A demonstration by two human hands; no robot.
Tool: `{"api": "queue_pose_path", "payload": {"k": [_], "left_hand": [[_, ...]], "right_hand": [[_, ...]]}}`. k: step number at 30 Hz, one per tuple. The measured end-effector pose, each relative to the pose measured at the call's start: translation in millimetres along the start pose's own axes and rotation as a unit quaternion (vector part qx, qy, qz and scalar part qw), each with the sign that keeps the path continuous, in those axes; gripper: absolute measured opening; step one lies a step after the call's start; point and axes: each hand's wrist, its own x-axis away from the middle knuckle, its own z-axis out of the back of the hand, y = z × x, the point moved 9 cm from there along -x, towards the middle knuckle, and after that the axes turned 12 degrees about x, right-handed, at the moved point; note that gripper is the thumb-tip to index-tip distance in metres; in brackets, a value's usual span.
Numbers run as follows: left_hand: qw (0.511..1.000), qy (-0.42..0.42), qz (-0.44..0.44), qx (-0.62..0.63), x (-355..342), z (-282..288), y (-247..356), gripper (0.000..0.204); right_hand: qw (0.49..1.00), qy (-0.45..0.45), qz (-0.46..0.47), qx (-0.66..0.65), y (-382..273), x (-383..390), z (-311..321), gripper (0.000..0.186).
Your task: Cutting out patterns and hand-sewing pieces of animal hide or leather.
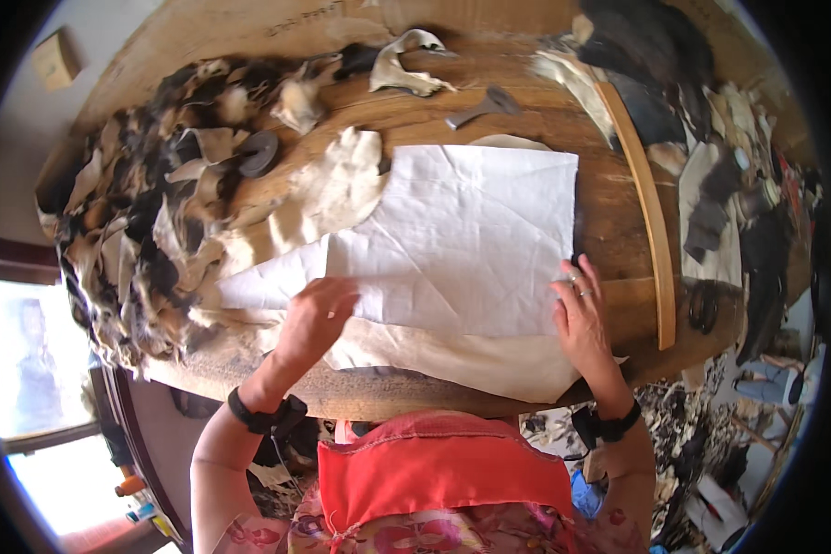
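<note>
A creased white cloth, wide on the right and narrowing to the left, lies over a pale hide on the wooden table. The hide shows along the cloth's near edge and as a pale piece beyond it. My left hand rests over the cloth's narrow left part, palm down; its fingers lie close together, a little blurred, with no object visible in them. At the cloth's right edge is my right hand, fingers apart, fingertips touching the edge. A ring shows on one finger.
Fur and hide scraps heap along the left. A dark roll, a fan-ended metal tool and a curved hide strip lie beyond the cloth. To the right are a long wooden strip, dark-handled scissors and more hides.
</note>
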Motion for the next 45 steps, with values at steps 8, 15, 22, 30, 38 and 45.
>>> {"api": "queue_pose_path", "payload": {"k": [8, 15, 22, 30, 38, 45], "left_hand": [[0.988, 0.063, -0.014, -0.14, 35.2, 49.1, -25.5, 0.082], [0.965, 0.076, -0.054, -0.246, 27.6, 67.1, -43.0, 0.1], [0.981, 0.081, -0.017, -0.173, -2.3, 113.7, -76.1, 0.033], [0.982, -0.083, 0.12, -0.12, -42.6, 134.7, -101.6, 0.027], [0.92, 0.086, -0.036, -0.38, -75.3, 156.6, -94.3, 0.008], [0.955, 0.14, 0.026, -0.259, -153.9, 197.8, -142.3, 0.088]], "right_hand": [[0.997, 0.06, 0.04, 0.024, -72.6, -69.9, -2.8, 0.054], [0.991, -0.032, 0.1, 0.088, -81.4, -64.2, -44.1, 0.064], [0.989, -0.032, 0.108, 0.096, -79.5, -64.2, -38.9, 0.066], [0.993, -0.023, 0.102, 0.056, -72.8, -59.6, -38.2, 0.057], [0.996, 0.016, 0.035, 0.08, -76.4, -70.2, -50.9, 0.061], [0.989, -0.045, 0.034, 0.139, -83.6, -78.5, -38.1, 0.077]]}}
